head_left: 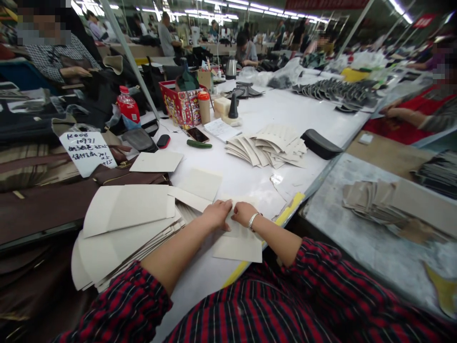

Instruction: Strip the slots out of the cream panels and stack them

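Both hands work over a cream panel [237, 250] lying at the table's near edge. My left hand [217, 214] rests on it, with thumb and fingers apart. Close beside it, my right hand [244, 213] has curled, pinched fingers at the panel's surface; what is between them, if anything, is hidden. A bracelet [253, 220] circles the right wrist. Beyond my left hand lie another cream panel [202, 182] and a narrower strip [189, 197]. A fanned stack of larger cream panels [128, 209] spreads to the left, beside my left forearm.
Ahead are a fanned pile of cream pieces [267, 145], a black case [321, 144], a green cucumber-like object [199, 144], a phone [197, 135] and a red box [182, 105]. Brown bags [53, 205] crowd the left. A second table [321, 209] stands right; co-workers sit nearby.
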`<state>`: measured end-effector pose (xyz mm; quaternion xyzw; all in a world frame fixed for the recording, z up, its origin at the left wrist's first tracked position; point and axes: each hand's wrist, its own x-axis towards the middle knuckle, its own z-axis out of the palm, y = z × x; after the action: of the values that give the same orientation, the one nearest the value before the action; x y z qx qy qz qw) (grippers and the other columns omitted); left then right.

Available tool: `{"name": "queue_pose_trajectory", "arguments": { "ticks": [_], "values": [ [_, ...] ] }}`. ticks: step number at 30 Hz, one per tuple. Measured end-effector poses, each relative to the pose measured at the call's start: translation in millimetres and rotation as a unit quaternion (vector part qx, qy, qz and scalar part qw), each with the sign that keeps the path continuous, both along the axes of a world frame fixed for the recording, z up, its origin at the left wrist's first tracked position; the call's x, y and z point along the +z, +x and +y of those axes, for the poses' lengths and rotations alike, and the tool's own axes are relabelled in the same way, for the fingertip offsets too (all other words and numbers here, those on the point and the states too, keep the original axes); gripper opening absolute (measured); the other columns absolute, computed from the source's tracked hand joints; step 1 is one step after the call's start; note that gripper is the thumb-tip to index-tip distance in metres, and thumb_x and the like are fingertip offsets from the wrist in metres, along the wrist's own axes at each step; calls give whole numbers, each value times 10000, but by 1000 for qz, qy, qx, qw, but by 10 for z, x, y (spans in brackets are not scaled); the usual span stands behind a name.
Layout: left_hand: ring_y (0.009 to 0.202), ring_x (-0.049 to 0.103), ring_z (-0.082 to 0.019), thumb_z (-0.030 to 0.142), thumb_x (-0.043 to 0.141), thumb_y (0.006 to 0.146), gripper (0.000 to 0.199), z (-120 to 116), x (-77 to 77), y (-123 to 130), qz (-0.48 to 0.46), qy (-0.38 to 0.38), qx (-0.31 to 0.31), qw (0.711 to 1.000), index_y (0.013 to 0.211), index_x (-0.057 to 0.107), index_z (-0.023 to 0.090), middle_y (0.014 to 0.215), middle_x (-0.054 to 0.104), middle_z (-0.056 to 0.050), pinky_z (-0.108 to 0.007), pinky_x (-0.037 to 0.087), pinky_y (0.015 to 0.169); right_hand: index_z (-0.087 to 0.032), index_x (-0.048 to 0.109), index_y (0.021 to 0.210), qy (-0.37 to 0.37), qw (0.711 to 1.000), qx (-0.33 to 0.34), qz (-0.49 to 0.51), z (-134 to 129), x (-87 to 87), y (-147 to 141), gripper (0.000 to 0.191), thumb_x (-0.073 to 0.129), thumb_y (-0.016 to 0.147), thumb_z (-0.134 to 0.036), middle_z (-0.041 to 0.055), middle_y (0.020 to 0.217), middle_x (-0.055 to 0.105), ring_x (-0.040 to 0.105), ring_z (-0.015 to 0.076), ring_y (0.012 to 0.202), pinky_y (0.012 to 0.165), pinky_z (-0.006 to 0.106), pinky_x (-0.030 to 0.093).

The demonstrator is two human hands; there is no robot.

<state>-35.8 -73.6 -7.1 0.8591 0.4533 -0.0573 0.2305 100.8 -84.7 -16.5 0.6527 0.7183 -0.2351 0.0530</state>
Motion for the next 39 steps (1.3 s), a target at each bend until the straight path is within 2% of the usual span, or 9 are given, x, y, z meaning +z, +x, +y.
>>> {"name": "queue_pose_trajectory", "arguments": {
  "ticks": [5,11,14,17,20,24,29,33,39],
  "values": [
    [1138,375,-299,359,755,420,930,2,-20,-17,-12,9,-1,1000,1219,299,221,1182,476,-121,-367,371,849,-163,599,792,-3,998,46,33,-87,47,1,140,541,689,-237,58,791,619,556,173,767,626,229,362],
    [1129,374,-284,383,732,452,909,0,-72,-48,-15,23,-16,999,1224,278,226,1190,465,-106,-360,372,844,-157,535,812,81,991,41,96,-372,105,37,106,480,745,-218,51,853,548,493,129,732,648,223,339],
    [1107,387,-278,372,724,471,879,3,-89,-55,-13,24,-21,999,1215,281,225,1162,481,-97,-354,367,849,-161,502,754,-11,972,121,202,-834,162,8,50,469,743,-196,13,746,538,470,111,681,640,207,344],
    [1105,384,-275,369,730,466,879,4,-88,-73,-19,16,-26,999,1210,282,234,1143,492,-85,-348,356,864,-165,485,728,-136,910,220,324,-1313,284,16,16,480,730,-180,-12,722,529,460,91,653,624,184,356],
    [1120,365,-274,358,717,491,863,10,-68,-109,-38,1,-40,998,1219,278,209,1174,473,-88,-345,335,898,-178,480,840,-138,892,162,398,-1444,417,98,90,458,765,-223,-13,785,523,460,87,685,646,185,367],
    [1150,353,-217,238,588,644,552,85,-52,-121,-83,-1,-45,996,1152,381,175,1276,379,-85,-298,288,958,-178,466,816,-74,910,10,409,-1005,434,225,133,381,814,-280,-29,663,507,455,79,590,580,188,366],
    [922,505,-191,143,475,677,254,287,-105,7,-57,48,23,997,925,531,164,990,532,-75,-296,397,814,-147,489,767,-26,952,-99,289,-127,207,239,174,445,779,-315,-25,520,533,524,92,510,551,197,364],
    [803,531,-186,173,501,661,165,424,-114,106,-21,47,58,997,815,560,162,885,538,-65,-287,417,712,-127,532,855,-17,982,-114,147,331,57,168,186,461,763,-272,29,604,606,579,118,552,569,212,379],
    [755,530,-167,202,562,617,180,604,-110,147,-8,13,57,998,793,574,166,820,561,-39,-248,403,656,-118,599,869,-38,996,-72,44,547,-67,94,243,516,705,-276,106,784,648,603,176,760,630,227,406]
  ]
}}
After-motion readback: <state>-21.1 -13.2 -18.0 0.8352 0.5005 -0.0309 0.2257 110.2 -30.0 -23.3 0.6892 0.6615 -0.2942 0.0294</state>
